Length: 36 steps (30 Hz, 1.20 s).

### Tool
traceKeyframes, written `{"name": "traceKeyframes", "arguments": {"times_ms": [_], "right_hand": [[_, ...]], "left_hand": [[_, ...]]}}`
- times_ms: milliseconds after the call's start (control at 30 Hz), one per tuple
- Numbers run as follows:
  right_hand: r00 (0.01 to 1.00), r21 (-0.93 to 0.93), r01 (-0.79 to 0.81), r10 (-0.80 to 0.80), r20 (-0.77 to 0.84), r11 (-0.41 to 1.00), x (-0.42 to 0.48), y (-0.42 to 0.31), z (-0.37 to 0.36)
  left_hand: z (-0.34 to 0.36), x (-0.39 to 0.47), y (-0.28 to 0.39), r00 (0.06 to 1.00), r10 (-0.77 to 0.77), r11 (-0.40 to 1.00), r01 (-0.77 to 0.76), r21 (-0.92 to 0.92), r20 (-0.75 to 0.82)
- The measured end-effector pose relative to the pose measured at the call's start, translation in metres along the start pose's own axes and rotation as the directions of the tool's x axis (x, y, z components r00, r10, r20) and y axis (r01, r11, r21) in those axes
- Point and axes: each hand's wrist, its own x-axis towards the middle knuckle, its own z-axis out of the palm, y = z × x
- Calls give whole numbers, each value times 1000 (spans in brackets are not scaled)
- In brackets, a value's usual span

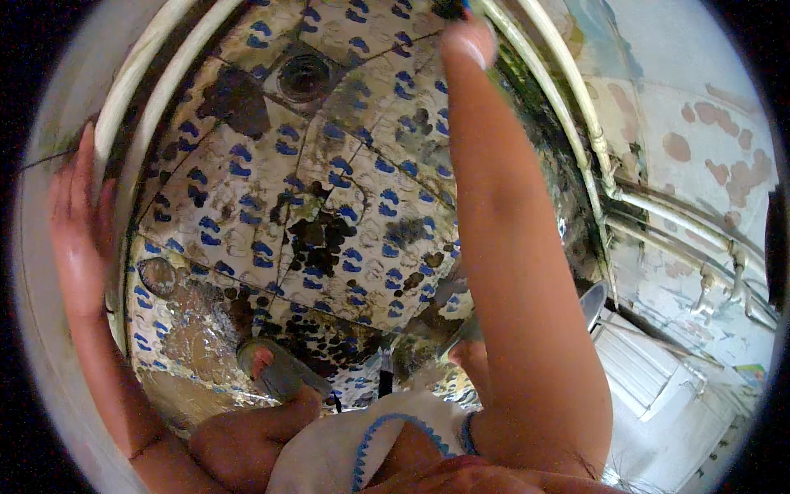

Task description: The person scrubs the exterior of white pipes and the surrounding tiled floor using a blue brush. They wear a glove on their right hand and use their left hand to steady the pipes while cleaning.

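Observation:
My left hand (77,228) rests against the wall at the left, its fingers stretched out beside a white pipe (117,92). Nothing shows in its grasp. At the top of the view, my right hand (472,43) is a blurred fist at the end of my outstretched arm. It holds a dark object with a blue part (453,8), mostly cut off by the picture's edge; its kind is unclear. Below spreads a wet, stained floor (376,216) patterned with blue footprints, with a round floor drain (304,75) towards the far side.
White pipes (555,68) run along the right wall (676,117), which has peeling paint. A metal tap (703,290) projects from lower pipework at the right. Below it stands a white ribbed plastic object (642,367). A grey slipper (284,370) is on my foot.

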Motion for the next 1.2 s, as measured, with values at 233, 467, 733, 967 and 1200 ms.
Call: {"name": "traceKeyframes", "arguments": {"times_ms": [233,467,733,967,1200], "right_hand": [[703,-197,-711,692,-164,675,-58,242,-60],[983,-161,177,-165,81,971,-11,6,-38],[971,-134,-220,230,68,966,1,171,-47],[984,187,-162,144,108,969,-28,117,-79],[957,61,-286,281,73,956,-60,199,-113]], "left_hand": [[1,-13,-5,989,-147,985,147,-90,8],[2,-7,2,998,-55,998,55,-4,-1],[5,-4,4,1000,-23,995,21,-95,-17],[6,-10,-6,1000,7,1000,-8,-24,-26],[4,-10,-4,997,56,998,-54,42,-52]]}}
